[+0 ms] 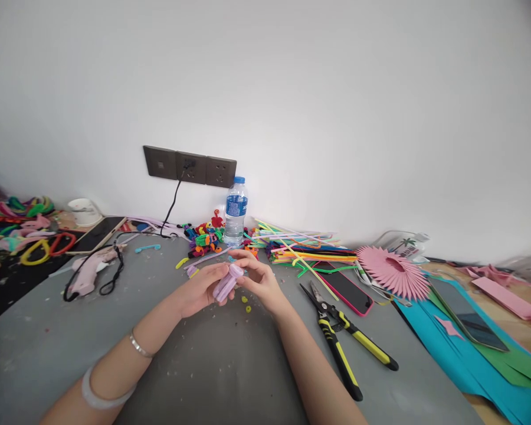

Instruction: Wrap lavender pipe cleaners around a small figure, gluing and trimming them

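Note:
In front of me, above the grey table, both hands are closed on a small lilac bundle of fuzzy pipe cleaner (226,285). My left hand (200,290) grips it from the left, fingers partly hidden behind it. My right hand (262,282) pinches its right side with thumb and fingers. Just beyond my hands lie a loose lilac pipe cleaner (212,255) and a short yellow piece (182,262). Small yellow curled bits (246,306) rest on the grey mat (212,366) below my right hand.
Black-and-yellow pliers-like cutters (336,330) lie spread at right, by a pink-cased phone (347,288) and pipe cleaners (310,251). A water bottle (236,212) stands against the wall. A corded pink glue gun (88,271) is left. A pink folded-paper ring (413,277) and coloured sheets (464,366) sit far right.

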A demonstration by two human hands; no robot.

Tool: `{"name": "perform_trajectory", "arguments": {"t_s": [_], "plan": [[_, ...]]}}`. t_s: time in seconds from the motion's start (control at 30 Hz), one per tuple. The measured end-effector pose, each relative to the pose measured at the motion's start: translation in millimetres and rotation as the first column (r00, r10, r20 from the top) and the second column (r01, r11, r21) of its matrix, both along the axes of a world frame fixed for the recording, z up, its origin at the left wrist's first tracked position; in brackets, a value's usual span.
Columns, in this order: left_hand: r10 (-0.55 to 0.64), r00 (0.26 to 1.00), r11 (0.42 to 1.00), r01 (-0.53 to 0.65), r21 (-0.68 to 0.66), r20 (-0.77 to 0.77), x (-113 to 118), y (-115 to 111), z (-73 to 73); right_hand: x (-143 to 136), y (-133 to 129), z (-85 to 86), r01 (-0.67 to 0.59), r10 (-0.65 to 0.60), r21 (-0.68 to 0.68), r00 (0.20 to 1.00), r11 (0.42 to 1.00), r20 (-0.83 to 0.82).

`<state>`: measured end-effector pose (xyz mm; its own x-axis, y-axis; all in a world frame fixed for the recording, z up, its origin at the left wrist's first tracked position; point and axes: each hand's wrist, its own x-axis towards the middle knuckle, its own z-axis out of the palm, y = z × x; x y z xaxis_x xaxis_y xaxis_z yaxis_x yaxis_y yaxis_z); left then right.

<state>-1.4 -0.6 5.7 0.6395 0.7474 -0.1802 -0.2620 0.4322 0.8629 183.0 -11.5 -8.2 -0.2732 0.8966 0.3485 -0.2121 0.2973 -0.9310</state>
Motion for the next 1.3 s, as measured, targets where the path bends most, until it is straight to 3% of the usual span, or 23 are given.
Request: {"name": "perform_trajectory", "arguments": {"t_s": [0.3,0.47,0.57,0.67,0.83,1.07,1.17,1.3], "plan": [[-0.024,0.999,1.000,0.024,0.005,-0.028,0.2,-2.2,1.5,-0.4,0.3,-1.3,-0.041,0.040,-0.067,0.999,0.997,-0.016],[0.047,0.992,0.978,-0.023,0.208,-0.115,1.2,-0.5,1.3,-1.5,4.4,-4.1,0.076,-0.078,-0.091,0.997,0.993,-0.018],[0.204,0.961,0.900,-0.109,0.422,-0.187,2.6,1.7,-5.4,-2.9,9.3,-8.8,0.182,-0.188,-0.114,0.981,0.977,-0.045],[0.279,0.941,0.816,-0.127,0.564,-0.192,4.2,2.5,-13.9,-4.3,12.9,-13.7,0.205,-0.213,-0.134,0.976,0.970,-0.050],[0.456,0.865,0.664,-0.176,0.727,-0.207,4.6,3.2,-19.3,-6.1,13.8,-18.7,0.144,-0.151,-0.129,0.987,0.981,-0.048],[0.557,0.827,0.532,-0.278,0.800,-0.083,2.4,6.6,-16.9,-5.0,9.5,-19.1,-0.033,0.010,-0.220,0.994,0.975,-0.105],[0.562,0.821,0.512,-0.252,0.821,-0.099,0.9,4.9,-13.3,-6.0,7.8,-16.9,-0.069,0.031,-0.262,0.988,0.963,-0.149],[0.562,0.813,0.542,-0.224,0.810,-0.152,0.2,1.8,-7.9,-7.3,7.0,-15.3,-0.100,0.057,-0.279,0.986,0.955,-0.160]]}}
